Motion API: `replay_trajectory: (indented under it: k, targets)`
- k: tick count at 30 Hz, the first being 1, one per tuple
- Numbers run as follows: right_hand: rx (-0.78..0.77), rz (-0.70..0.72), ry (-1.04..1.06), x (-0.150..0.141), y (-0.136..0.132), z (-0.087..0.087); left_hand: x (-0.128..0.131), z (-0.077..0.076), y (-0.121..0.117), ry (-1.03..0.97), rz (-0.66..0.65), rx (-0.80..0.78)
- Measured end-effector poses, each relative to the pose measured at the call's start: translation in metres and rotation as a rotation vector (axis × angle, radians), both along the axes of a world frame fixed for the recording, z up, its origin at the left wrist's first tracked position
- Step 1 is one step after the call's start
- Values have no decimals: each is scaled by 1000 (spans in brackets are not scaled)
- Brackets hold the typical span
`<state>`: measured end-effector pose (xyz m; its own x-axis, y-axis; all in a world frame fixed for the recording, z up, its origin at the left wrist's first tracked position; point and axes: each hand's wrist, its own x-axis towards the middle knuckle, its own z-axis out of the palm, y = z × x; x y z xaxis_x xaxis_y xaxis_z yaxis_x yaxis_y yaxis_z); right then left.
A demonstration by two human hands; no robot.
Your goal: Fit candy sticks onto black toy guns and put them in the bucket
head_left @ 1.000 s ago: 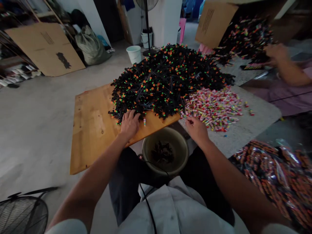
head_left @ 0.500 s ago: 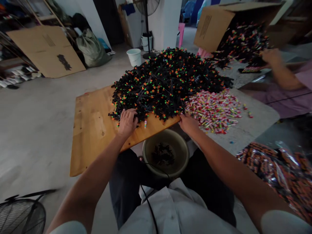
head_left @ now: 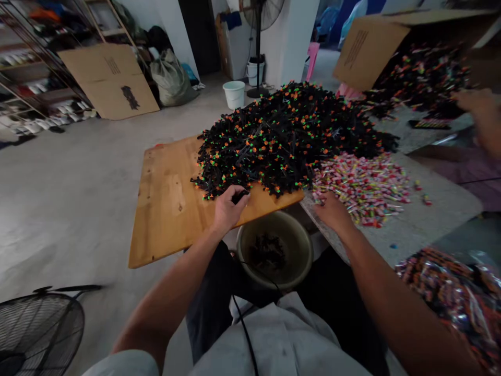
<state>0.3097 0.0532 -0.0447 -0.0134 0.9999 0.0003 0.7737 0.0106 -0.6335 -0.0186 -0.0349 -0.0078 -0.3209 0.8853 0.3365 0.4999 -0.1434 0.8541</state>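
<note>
My left hand [head_left: 230,208] is over the front edge of the wooden board [head_left: 166,209], fingers curled round a small black plastic piece [head_left: 238,196]. Just behind it rises a big heap of black plastic pieces with orange and green tips [head_left: 270,141]. My right hand [head_left: 334,213] is closed at the left edge of a heap of small pink, red and yellow tubes [head_left: 362,183] on the grey tabletop [head_left: 434,193]. Its fingertips touch that heap; what they pinch is too small to make out.
Between my knees, below the board, stands a basin [head_left: 307,256] with dark pieces in it. Plastic bags of orange and black items [head_left: 450,297] lie at lower right. At far right a co-worker's hand [head_left: 475,102] is by a tipped carton [head_left: 368,55]. A fan [head_left: 43,334] stands lower left.
My left hand has drawn back from the black heap and curled its fingers. The pink tube beside it no longer shows. My right hand moved to the board's corner, then back to the pink heap.
</note>
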Motion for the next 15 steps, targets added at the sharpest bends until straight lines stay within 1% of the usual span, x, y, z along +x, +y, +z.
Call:
replay_trajectory:
  k: [1,2,4,5,6,8,10,13,15]
  targets:
    - [-44,-43,218,-5,-9,3,4,2,-4,31,-29,-17]
    - [-122,-69,452,-12,-20,7,9,4,-7,45,-63,-38]
    - [-327,-45,902,-31,-42,16,20,9,-13,35,-141,-103]
    - [-412,-16,1067,-41,-53,21,25,11,-15,21,-189,-150]
    - [-470,-3,1188,-51,-62,25,31,13,-17,5,-236,-195]
    - [-498,3,1330,-69,-77,33,42,15,-20,-9,-320,-256]
    - [-460,8,1388,-82,-86,38,50,14,-23,-5,-374,-273]
    - [-444,61,1407,-92,-91,41,57,9,-25,-16,-421,-281]
    - [-438,98,1372,-95,-92,40,60,8,-26,-34,-424,-290]
